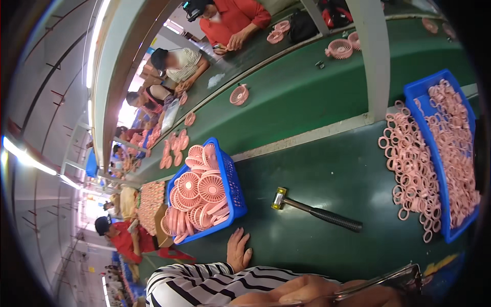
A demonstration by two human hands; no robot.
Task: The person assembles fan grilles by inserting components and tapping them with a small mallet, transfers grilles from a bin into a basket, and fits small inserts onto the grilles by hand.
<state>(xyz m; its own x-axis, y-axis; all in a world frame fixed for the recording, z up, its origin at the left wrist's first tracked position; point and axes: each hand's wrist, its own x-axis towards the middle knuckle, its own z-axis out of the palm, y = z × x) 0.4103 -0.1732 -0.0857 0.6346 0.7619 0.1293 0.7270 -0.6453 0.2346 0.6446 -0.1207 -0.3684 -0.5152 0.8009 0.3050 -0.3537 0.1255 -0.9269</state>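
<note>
My left hand, in a black-and-white striped sleeve, rests on the near edge of the dark green table with its fingers stretched out and nothing in them. Just beyond it stands a blue basket heaped with pink round fan grilles. A mallet with yellow faces and a black grip lies to the right of the hand, apart from it. Very close at the lower edge is what looks like my right hand, cut off, beside a thin-rimmed clear piece; its grip is hidden.
At the right, pink rings lie piled against a blue tray full of more rings. Behind a low pale ledge runs a green conveyor belt carrying pink fan housings. A white post rises at the ledge. Several people work across the belt and at left.
</note>
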